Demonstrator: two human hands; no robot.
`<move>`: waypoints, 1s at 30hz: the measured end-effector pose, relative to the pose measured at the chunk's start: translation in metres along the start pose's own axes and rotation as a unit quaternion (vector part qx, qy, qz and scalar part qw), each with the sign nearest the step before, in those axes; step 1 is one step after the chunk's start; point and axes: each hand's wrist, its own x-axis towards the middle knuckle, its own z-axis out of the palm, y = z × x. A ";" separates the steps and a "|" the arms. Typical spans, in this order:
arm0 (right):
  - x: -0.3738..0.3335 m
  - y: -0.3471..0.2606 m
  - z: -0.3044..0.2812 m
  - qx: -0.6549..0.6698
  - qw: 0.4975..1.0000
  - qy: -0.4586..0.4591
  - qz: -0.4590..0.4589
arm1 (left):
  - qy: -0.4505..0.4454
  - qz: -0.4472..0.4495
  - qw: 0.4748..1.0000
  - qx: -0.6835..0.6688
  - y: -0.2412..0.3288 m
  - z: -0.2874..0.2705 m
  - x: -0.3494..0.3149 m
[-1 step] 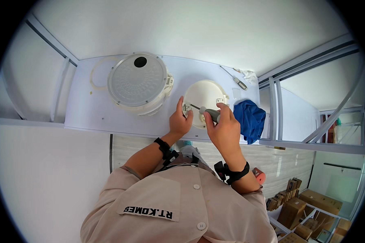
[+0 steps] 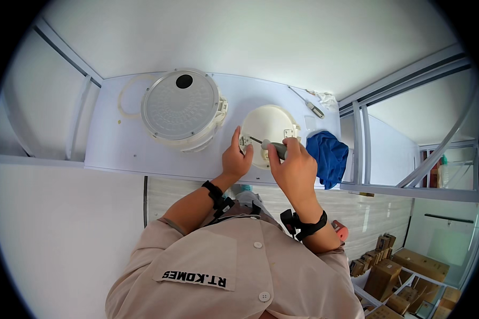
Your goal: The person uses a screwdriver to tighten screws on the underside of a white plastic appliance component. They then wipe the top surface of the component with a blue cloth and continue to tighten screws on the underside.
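Observation:
A white round shallow housing (image 2: 270,121) lies on the white bench, its hollow side up. My left hand (image 2: 237,159) is closed on its left rim, with fingers and thumb on either side of a small metal fitting (image 2: 244,141). In my right hand (image 2: 294,170) is a screwdriver (image 2: 275,149) with a grey handle, gripped between thumb and fingers. Its shaft slants left across the housing, and the tip meets the fitting by my left thumb. Whether the tip sits in a screw is too small to tell. My right hand hides part of the housing's near right side.
Left of the housing stands a larger white drum (image 2: 181,106) with a clear lid and a black disc. A pale ring (image 2: 121,101) lies behind it. To the right are a crumpled blue cloth (image 2: 327,159), a second screwdriver (image 2: 315,110) and white tissue (image 2: 328,99). Metal rails flank the bench.
My right hand and the screwdriver handle have shifted very slightly. My left hand and the housing stay where they were.

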 end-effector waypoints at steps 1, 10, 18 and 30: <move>0.001 -0.003 -0.001 -0.018 1.000 -0.015 0.004 | 0.006 0.005 1.000 -0.002 -0.002 0.001 0.000; 0.014 -0.006 -0.012 -0.043 0.991 -0.111 -0.066 | 0.010 -0.004 1.000 -0.006 0.002 0.000 0.001; 0.012 -0.008 -0.014 0.126 0.987 -0.056 -0.083 | -0.004 -0.027 1.000 -0.002 0.005 -0.003 0.001; 0.004 0.021 -0.002 0.145 0.983 0.032 -0.104 | -0.014 -0.039 0.999 0.000 0.010 -0.005 0.001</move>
